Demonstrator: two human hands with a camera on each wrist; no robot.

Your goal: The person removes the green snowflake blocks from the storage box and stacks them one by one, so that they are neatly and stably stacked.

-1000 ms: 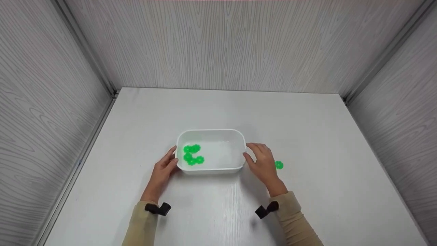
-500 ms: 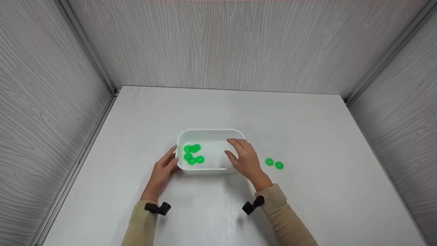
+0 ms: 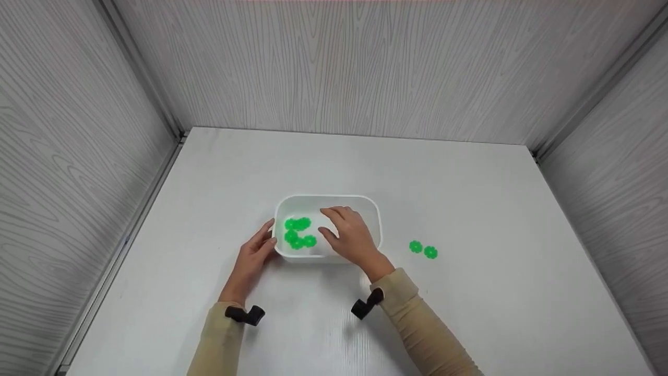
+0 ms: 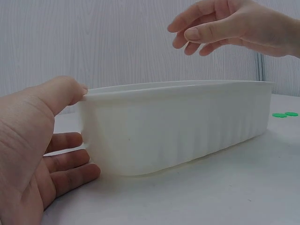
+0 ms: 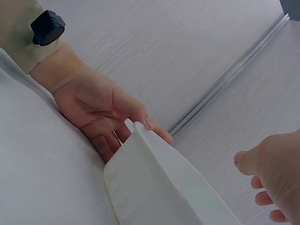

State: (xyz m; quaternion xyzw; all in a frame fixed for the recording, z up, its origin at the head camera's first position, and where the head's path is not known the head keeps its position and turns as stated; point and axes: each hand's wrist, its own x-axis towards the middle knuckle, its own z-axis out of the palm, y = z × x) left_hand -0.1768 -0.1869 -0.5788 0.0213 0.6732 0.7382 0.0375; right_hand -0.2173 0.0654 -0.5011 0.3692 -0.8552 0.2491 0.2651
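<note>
A white plastic tub (image 3: pixel 284 254) stands on the table with several green flower-shaped discs (image 3: pixel 309 241) grouped in its left part. My left hand (image 3: pixel 251 260) holds the tub's left end. In the left wrist view, its thumb (image 4: pixel 65 92) lies at the rim while curved fingers (image 4: pixel 75 179) meet the outer wall near the base. Over the middle of the tub hovers my right hand (image 3: pixel 350 235), thumb and fingers apart and nothing visible between them. Two more green discs (image 3: pixel 415 246) lie flat on the table, right of the tub.
The white table (image 3: pixel 496 292) is enclosed by a back wall (image 3: pixel 355 68) and side walls with pale wood grain. Small black wrist cameras (image 3: pixel 367 304) stick out from both tan sleeves.
My right hand has moved left from the tub's right end to above its middle, uncovering a second loose green disc on the table. My left hand keeps its place on the tub.
</note>
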